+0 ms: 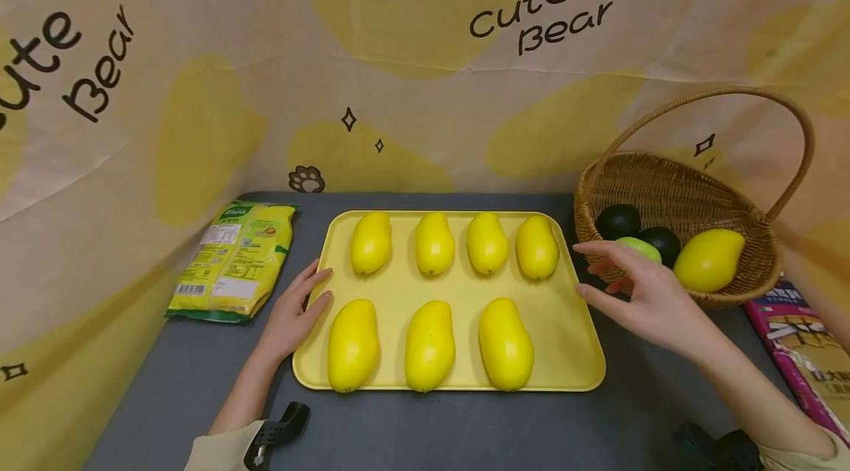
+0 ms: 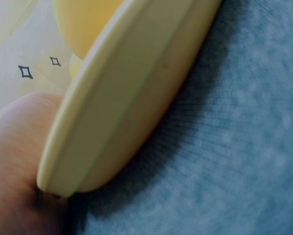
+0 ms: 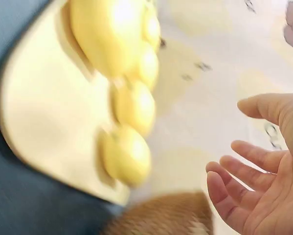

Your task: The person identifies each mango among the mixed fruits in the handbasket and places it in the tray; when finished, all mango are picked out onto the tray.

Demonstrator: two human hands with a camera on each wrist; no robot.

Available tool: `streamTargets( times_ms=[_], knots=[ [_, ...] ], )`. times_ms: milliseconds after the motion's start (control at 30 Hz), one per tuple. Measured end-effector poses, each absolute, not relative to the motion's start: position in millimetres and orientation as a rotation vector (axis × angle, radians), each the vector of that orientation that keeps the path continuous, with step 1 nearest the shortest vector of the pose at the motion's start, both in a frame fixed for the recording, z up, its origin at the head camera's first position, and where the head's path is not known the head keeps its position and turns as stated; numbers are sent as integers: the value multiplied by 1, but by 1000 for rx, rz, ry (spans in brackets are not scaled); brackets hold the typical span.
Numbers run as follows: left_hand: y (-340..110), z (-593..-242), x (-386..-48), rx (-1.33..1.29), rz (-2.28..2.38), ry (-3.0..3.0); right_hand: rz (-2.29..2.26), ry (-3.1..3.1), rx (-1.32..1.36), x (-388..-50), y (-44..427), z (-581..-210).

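Note:
Yellow mangoes stand in two rows on a yellow tray (image 1: 564, 364): several at the back and three in front, including the front-right mango (image 1: 506, 344). At the tray's left rim my left hand (image 1: 292, 316) rests with thumb and fingertips touching the edge; its other fingers are hidden. The left wrist view shows that hand against the tray's outer side (image 2: 131, 98). Between tray and basket, my right hand (image 1: 654, 301) hovers with fingers spread and nothing in it. Behind it, the wicker basket (image 1: 677, 179) holds a mango (image 1: 709, 260), dark avocados (image 1: 619, 221) and a partly hidden green fruit (image 1: 640, 248).
A yellow-green food packet (image 1: 232, 260) lies left of the tray. On the far right, a purple packet (image 1: 800, 345) is partly covered by an arm. A printed cloth (image 1: 412, 35) hangs behind the dark grey table (image 1: 432, 430). The basket's tall handle (image 1: 724, 93) arches above it.

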State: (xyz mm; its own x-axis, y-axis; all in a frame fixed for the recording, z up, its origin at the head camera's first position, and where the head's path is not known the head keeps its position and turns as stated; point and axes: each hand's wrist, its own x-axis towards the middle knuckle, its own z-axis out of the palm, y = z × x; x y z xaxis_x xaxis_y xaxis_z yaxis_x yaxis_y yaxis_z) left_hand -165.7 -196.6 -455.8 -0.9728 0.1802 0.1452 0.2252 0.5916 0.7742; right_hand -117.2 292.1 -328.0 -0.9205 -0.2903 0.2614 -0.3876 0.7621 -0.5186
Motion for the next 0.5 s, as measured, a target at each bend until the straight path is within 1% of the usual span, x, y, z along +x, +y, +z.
streamTargets(
  times_ms=[67, 167, 333, 500],
  knots=[
    [-197, -455, -165, -353, -1350, -2757, 878, -2797, 509, -122, 306, -316],
    [-196, -455, -165, -357, -1340, -2757, 879, -2874, 388, -131, 329, -298],
    [-197, -454, -164, -340, -1335, -2766, 743, -3096, 188, -155, 365, -274],
    [-196, -454, -164, -332, -1344, -2767, 723, -3237, 161, -179, 393, -265]
  ],
)
